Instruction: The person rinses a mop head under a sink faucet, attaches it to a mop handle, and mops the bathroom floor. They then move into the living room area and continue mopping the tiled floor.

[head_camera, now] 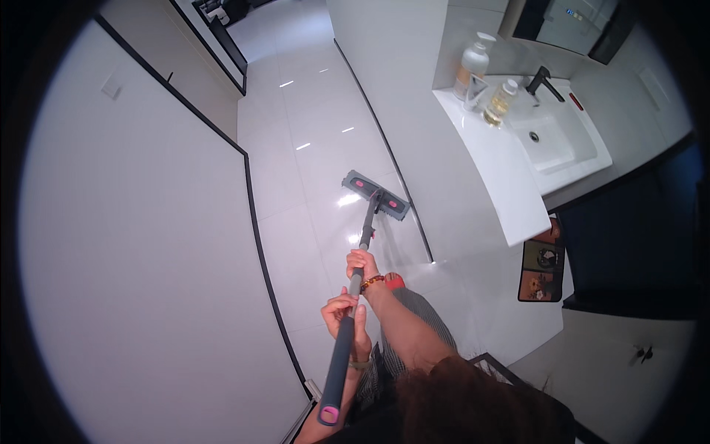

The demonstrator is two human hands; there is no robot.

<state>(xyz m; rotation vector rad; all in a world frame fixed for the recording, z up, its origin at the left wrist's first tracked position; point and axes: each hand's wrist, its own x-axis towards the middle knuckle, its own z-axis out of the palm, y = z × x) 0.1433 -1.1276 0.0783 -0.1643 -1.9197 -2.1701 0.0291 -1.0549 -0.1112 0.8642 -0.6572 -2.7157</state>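
A flat mop with a grey handle slants up from the bottom of the view. Its flat grey head [376, 195], with two pink buttons, lies on the tiled floor against the skirting of the right wall. My right hand [361, 263], with a bead bracelet at the wrist, is closed around the mop pole [367, 228]. Lower down, my left hand [345, 321] loosely wraps the pole just above the dark grip [337, 372], fingers on one side and thumb on the other; its palm is partly hidden by the grip.
A white wall [144, 238] with dark skirting [256, 222] runs along the left. At the right is a washbasin [560, 139] with a black faucet [545, 83], a pump bottle [473, 64] and other toiletries. A patterned mat [541, 272] lies beneath. One red-shod foot [394, 281] is near the pole.
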